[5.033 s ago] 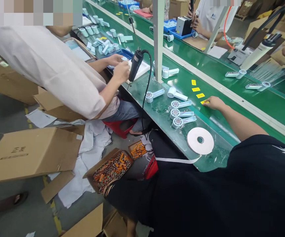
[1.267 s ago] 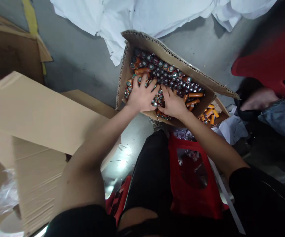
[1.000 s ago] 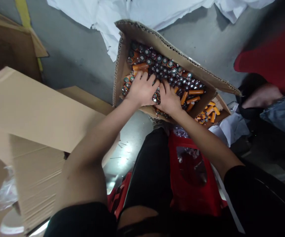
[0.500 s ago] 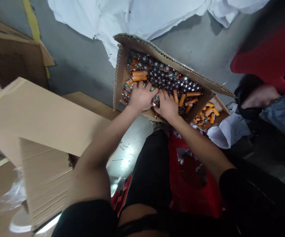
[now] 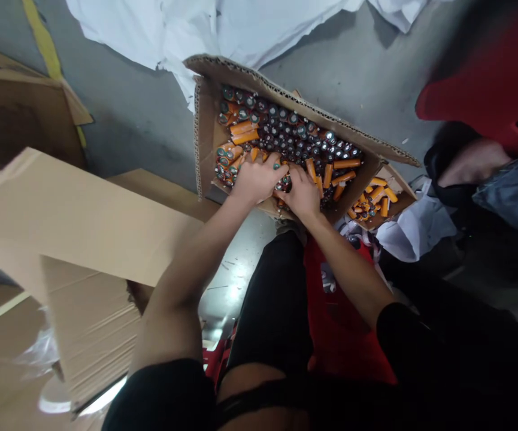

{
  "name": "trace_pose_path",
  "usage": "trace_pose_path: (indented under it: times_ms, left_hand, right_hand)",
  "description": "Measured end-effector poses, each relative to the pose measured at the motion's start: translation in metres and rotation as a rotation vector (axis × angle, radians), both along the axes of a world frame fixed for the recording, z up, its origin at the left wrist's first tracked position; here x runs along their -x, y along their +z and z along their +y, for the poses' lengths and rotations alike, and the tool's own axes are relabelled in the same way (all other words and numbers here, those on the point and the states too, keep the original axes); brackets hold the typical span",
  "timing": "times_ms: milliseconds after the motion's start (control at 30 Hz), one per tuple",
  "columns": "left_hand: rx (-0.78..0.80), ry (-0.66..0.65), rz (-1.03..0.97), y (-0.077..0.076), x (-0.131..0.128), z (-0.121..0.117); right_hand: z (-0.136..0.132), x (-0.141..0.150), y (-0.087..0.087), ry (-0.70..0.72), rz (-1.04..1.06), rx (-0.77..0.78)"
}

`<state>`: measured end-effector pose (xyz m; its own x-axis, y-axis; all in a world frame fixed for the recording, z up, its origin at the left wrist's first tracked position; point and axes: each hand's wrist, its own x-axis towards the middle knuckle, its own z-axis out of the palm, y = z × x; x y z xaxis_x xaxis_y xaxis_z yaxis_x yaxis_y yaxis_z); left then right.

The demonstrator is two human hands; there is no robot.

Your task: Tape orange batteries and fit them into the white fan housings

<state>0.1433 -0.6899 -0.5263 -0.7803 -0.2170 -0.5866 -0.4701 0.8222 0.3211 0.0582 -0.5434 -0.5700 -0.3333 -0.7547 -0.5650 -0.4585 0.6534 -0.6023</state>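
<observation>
A cardboard box [image 5: 205,129] on the floor is full of orange cylindrical batteries [image 5: 285,129], most standing on end, some lying flat. My left hand [image 5: 254,178] and my right hand [image 5: 301,191] are both sunk into the near side of the pile, side by side. Their fingers are curled around a bunch of batteries gathered between the two hands.
A smaller open box [image 5: 382,200] with more orange batteries sits right of the big one. Flat cardboard cartons [image 5: 74,221] lie at the left, white paper sheets [image 5: 223,27] behind the box. I sit on a red stool [image 5: 335,311]. Another person's foot [image 5: 472,161] is at the right.
Five seconds ago I faced the green conveyor; now I look down at the battery box. In the last second my spread fingers have curled and drawn together, gathering batteries toward me.
</observation>
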Motion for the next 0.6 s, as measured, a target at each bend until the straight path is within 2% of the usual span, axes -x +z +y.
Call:
trace_pose_path:
  times_ms: [133,233,333,433,600]
  left_hand:
    - [-0.025,0.012,0.0,-0.001,0.009,0.018]
    - [0.011,0.075,0.021,-0.01,0.013,0.026]
    - [0.051,0.144,0.028,-0.02,0.009,0.02]
    - [0.037,0.205,-0.034,-0.023,0.003,0.01]
    - [-0.02,0.212,-0.066,-0.021,-0.002,0.008]
  right_hand:
    - [0.017,0.008,-0.003,-0.082,-0.05,0.052]
    - [0.018,0.017,-0.004,-0.078,-0.044,0.066]
    - [0.005,0.025,-0.007,0.022,-0.036,0.038]
    - [-0.008,0.03,-0.013,0.098,-0.056,0.037]
    - [-0.005,0.037,-0.022,0.102,-0.111,0.111]
